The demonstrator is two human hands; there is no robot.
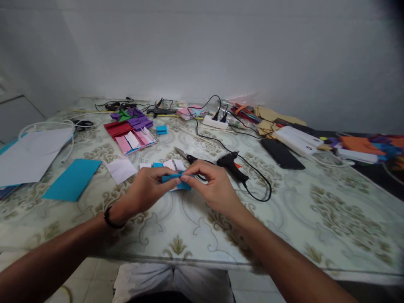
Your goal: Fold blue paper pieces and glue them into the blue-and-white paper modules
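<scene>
Between my fingertips is a small folded piece of blue paper (168, 178). My left hand (150, 185) pinches its left part, and my right hand (210, 181) pinches it near the middle, so the thumbs almost meet. Behind and under the hands lie white and blue paper pieces (173, 164), partly hidden. Scissors (186, 155) rest just beyond my right hand, blades pointing left and handles partly covered by the fingers. A black glue gun (232, 163) lies to the right of that hand, its cord looping across the table.
A blue sheet (72, 180), a white square (121, 171) and stacked white paper (34, 155) lie at left. Folded red and purple paper (118, 129) sits behind. A power strip (215, 122), black phone (282, 154) and white power bank (296, 141) occupy the back right.
</scene>
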